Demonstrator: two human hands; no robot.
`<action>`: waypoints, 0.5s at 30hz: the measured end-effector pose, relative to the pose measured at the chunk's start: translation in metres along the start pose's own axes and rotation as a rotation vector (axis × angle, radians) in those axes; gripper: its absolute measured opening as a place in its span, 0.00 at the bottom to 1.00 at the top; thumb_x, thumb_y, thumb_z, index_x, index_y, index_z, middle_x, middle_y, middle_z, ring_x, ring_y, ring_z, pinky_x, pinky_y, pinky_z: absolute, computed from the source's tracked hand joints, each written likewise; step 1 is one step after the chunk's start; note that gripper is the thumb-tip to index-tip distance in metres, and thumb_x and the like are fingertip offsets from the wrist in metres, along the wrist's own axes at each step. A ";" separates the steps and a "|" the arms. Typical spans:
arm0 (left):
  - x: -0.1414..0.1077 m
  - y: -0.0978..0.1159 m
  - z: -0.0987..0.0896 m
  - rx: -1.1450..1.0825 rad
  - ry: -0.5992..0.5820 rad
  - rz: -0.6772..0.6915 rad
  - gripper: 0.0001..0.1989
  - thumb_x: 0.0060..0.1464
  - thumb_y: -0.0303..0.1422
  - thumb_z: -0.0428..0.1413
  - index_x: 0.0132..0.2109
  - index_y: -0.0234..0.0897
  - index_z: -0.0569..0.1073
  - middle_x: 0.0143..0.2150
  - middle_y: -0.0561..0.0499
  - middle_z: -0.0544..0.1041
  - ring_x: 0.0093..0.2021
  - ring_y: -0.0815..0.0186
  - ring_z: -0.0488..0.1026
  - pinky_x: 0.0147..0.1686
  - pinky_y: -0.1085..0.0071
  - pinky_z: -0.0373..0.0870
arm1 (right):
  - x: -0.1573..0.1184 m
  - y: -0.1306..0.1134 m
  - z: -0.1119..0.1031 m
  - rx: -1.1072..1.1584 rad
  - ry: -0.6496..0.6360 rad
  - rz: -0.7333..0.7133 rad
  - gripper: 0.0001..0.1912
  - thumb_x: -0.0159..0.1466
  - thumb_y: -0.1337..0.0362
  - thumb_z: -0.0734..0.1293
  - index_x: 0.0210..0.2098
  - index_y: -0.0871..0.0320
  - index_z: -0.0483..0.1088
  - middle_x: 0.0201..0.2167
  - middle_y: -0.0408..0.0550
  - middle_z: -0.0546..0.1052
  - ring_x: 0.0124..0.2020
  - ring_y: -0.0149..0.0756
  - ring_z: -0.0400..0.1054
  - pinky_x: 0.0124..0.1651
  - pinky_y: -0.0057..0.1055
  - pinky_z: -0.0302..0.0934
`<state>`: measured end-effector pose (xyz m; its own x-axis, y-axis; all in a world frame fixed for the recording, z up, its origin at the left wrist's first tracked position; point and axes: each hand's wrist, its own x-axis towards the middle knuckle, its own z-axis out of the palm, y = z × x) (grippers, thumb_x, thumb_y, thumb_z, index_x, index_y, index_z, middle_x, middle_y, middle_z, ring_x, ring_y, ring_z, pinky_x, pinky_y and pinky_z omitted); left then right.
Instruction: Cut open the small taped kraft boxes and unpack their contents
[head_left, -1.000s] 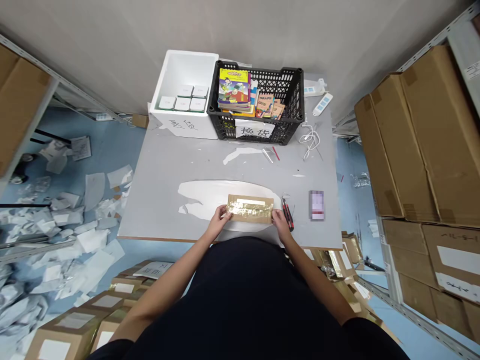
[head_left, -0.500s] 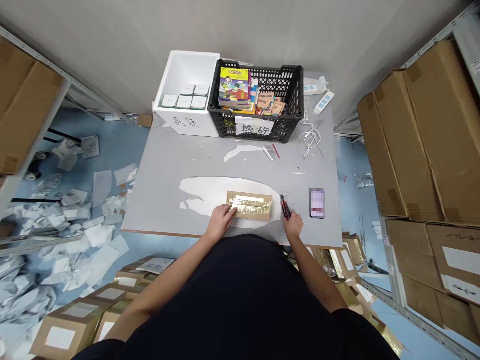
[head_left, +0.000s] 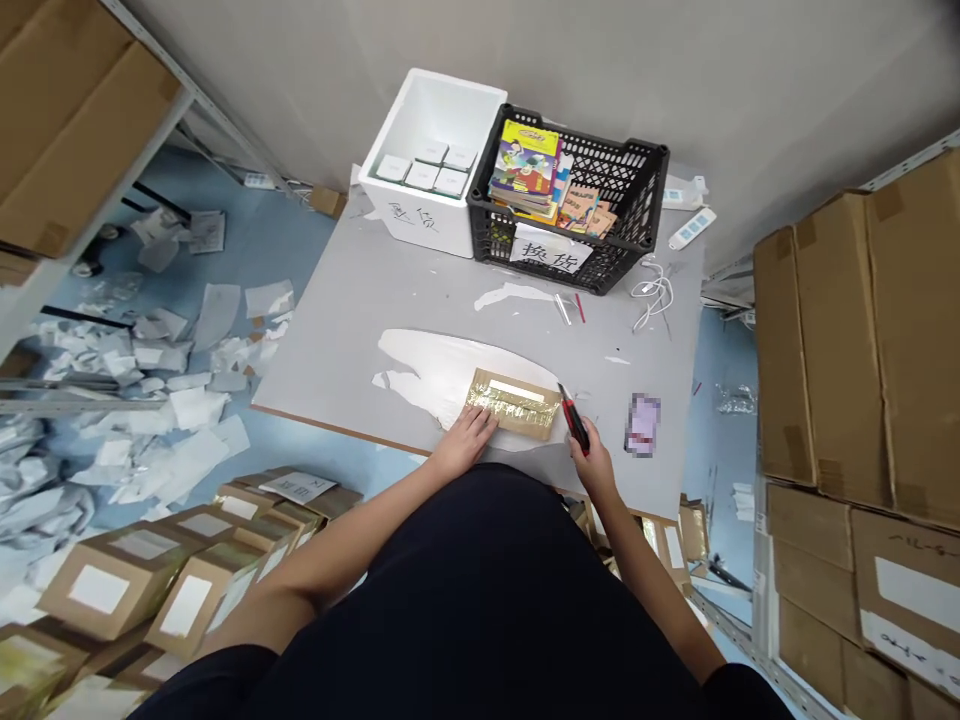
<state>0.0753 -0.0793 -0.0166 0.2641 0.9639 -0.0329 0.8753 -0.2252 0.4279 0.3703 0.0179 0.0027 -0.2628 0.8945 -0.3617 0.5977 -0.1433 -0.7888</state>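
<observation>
A flat kraft-brown parcel (head_left: 516, 403), its face covered in shiny gold-looking tape, lies on the grey table just ahead of me. My left hand (head_left: 466, 442) rests with its fingers on the parcel's near left corner, pinning it down. My right hand (head_left: 592, 455) grips a red-and-black utility knife (head_left: 574, 420) just off the parcel's right end. The blade tip points up and left, close to the parcel's right edge but apart from it. A blurred phone (head_left: 643, 425) lies to the right of my right hand.
The grey table (head_left: 337, 370) has white residue (head_left: 427, 365) on it. At its far end stand a white foam box (head_left: 431, 110) and a black crate (head_left: 637, 270) of books. Cardboard cartons (head_left: 825, 350) are stacked right, small boxes (head_left: 142, 580) lower left, paper scraps (head_left: 150, 400) on the floor.
My right hand has let go of the parcel and now holds the utility knife, lifted off the table. My left hand has slid to the parcel's corner. The view has turned slightly.
</observation>
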 end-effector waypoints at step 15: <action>-0.006 0.002 0.006 0.036 0.038 -0.009 0.31 0.55 0.25 0.50 0.66 0.31 0.57 0.66 0.35 0.60 0.69 0.49 0.51 0.66 0.46 0.46 | 0.069 -0.109 0.054 -0.914 -0.567 -0.598 0.27 0.69 0.64 0.58 0.66 0.40 0.55 0.47 0.50 0.75 0.43 0.40 0.71 0.41 0.29 0.61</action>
<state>0.0776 -0.0859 -0.0212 0.2415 0.9704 -0.0024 0.8918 -0.2209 0.3948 0.2463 0.0722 0.0371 -0.8330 0.3743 -0.4074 0.5207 0.7793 -0.3487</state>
